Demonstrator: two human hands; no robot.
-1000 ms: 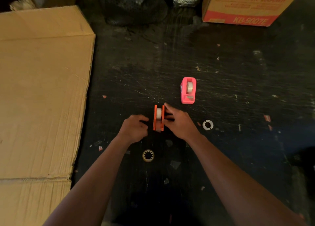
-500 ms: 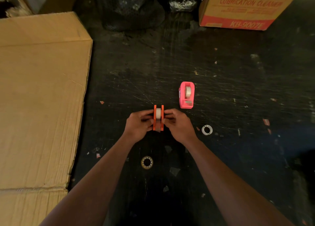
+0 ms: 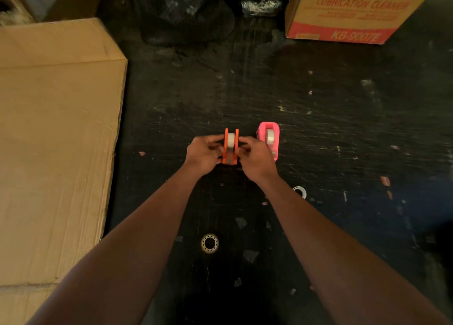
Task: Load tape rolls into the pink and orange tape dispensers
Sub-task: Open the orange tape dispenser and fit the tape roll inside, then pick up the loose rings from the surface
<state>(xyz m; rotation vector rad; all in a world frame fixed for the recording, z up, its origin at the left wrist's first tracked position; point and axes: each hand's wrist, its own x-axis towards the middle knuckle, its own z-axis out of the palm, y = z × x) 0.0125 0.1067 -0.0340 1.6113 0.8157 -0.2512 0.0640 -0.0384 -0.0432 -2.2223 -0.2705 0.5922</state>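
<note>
My left hand (image 3: 204, 150) and right hand (image 3: 256, 154) pinching orange dispenser (image 3: 230, 146), roll seated. Pink dispenser (image 3: 269, 138) at 3 o'clock, loaded. Next: set down, release.

The dark floor (image 3: 331, 141) lies bare far of the two dispensers. The pink dispenser (image 3: 268, 139) stands just right of the right hand (image 3: 257, 159) — tight there. A flat cardboard sheet (image 3: 56, 153) borders the left; near, two empty tape rings (image 3: 209, 243) (image 3: 300, 191) lie loose.
</note>
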